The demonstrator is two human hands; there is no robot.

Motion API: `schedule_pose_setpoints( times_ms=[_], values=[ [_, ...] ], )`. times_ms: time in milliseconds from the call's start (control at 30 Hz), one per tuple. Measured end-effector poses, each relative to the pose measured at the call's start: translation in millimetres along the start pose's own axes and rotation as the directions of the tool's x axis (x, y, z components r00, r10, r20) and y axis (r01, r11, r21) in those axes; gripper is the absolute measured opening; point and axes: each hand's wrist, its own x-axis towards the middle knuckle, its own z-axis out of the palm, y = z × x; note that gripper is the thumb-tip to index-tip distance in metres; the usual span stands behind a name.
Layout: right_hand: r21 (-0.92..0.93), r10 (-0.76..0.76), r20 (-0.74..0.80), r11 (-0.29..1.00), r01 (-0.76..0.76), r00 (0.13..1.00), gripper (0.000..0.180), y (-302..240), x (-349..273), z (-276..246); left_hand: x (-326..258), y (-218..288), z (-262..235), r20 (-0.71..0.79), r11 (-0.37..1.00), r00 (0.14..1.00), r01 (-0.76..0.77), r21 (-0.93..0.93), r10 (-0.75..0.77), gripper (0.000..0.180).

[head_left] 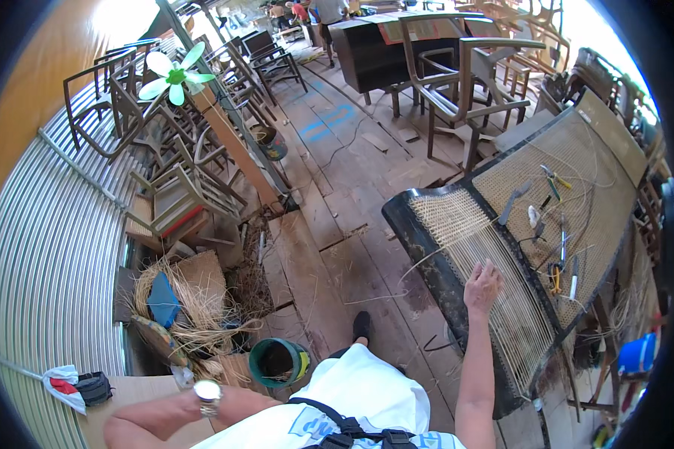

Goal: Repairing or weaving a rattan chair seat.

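A large curved furniture panel in a dark frame (434, 280) stands at my right, with pale cane strands (513, 325) strung along its near section. Part of that section is woven into an open mesh (449, 217). My right hand (484, 286) is on the strands, its fingers bent together; whatever they pinch is too small to make out. One loose cane strand (421, 263) curves off the panel's left edge toward the floor. My left hand (251, 402) is drawn in by my waist, below a wristwatch (208, 396), its fingers hidden against the white shirt.
Pliers (556, 177), a grey-handled tool (514, 202) and other small tools lie on the panel's finished cane mesh. A green bucket (278, 362) stands by my foot. Left are a cane bundle (210, 322) and stacked chairs (176, 194). A wooden armchair frame (464, 97) stands ahead.
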Motion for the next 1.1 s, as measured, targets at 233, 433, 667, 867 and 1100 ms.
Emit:
schedule_pose_setpoints(
  times_ms=[233,433,667,867,1100],
  values=[
    [-0.006,0.063,0.067,0.998,-0.063,0.996,0.040,-1.5,0.0,-4.5,-30.5,62.5,-30.5,0.066,0.956,0.967,0.233,0.180,-0.248,0.045],
    [-0.005,0.106,0.088,0.994,-0.106,0.990,0.038,-5.0,0.7,-8.0,-19.6,41.5,-22.2,-0.048,0.912,0.930,0.368,0.184,-0.365,0.065],
    [-0.015,0.053,0.069,0.999,-0.052,0.996,0.038,-0.5,-0.3,-1.3,-47.1,39.3,-33.4,0.121,0.972,0.970,-0.193,-0.135,0.210,0.088],
    [-0.037,0.070,0.083,0.997,-0.067,0.994,0.037,0.8,-2.9,-0.6,-23.5,57.7,-31.2,0.083,0.969,0.980,0.162,0.188,-0.180,0.056],
    [-0.021,0.050,0.103,0.999,-0.048,0.993,0.039,1.5,-2.2,-1.6,-12.1,62.6,-16.7,-0.170,0.896,0.910,0.406,0.182,-0.378,0.049]
  ],
)
